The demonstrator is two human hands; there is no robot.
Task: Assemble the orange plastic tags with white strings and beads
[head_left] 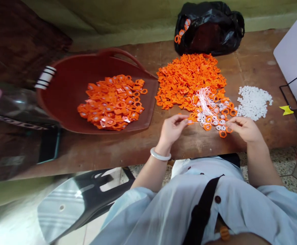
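Note:
My left hand [173,127], wearing a pale bangle, pinches the end of a thin white string at the left of a small cluster. An orange plastic piece [192,118] lies against its fingertips. At the cluster's right side, my right hand [245,128] is closed in a pinch, apparently on the same string, though its fingertips partly hide it. Between the hands are orange hexagonal rings [222,134] and small white round discs [218,128]. A bundle of white strings [205,98] lies just beyond, over the edge of a large pile of orange pieces [189,80].
A brown scoop-shaped basket [64,98] at left holds many orange pieces with pale centres. Small white parts [254,102] are heaped at right. Behind stands a black plastic bag [212,30]. A phone [48,144] lies at the left table edge; a grey stool [61,207] is below.

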